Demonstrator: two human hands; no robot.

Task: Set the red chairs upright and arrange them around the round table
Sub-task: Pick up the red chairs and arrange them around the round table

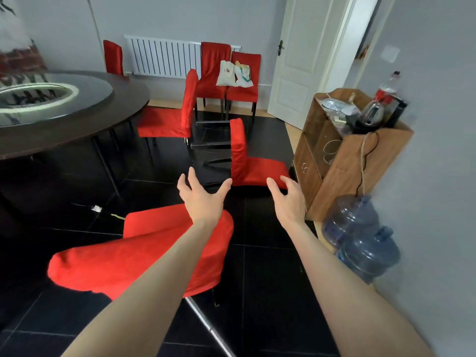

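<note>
- Here, the left hand (203,195) reaches forward toward twelve o'clock with its fingers straight and spread; it holds nothing.
- The right hand (287,199) is level with it, a little toward one o'clock, also spread wide and empty. Its fingertips overlap the edge of a fallen chair in the view, but contact cannot be told.
- That far red cloth-covered chair with black legs (257,168) lies on its back on the black tiled floor (270,279), just beyond both hands. Its seat stands on edge and its legs point toward nine o'clock.
- A near red cloth-covered chair (123,261) lies tipped over at seven o'clock, partly hidden under the left forearm.
- The round dark wooden table (85,132) fills ten o'clock and carries a round glass turntable (85,99).
- An upright red chair (164,122) stands at eleven o'clock, its seat against the table's edge.
- A pair of upright red chairs (215,60) stands side by side far off at twelve o'clock, before a white ribbed radiator (164,56). Pale cloth bags (233,73) rest on their seats.
- A lone red chair back (113,56) shows behind the table at eleven o'clock.
- A brown wooden cabinet (334,163) stands at two o'clock against the wall.
- Two blue plastic water jugs (360,240) sit beside the cabinet at four o'clock.
</note>
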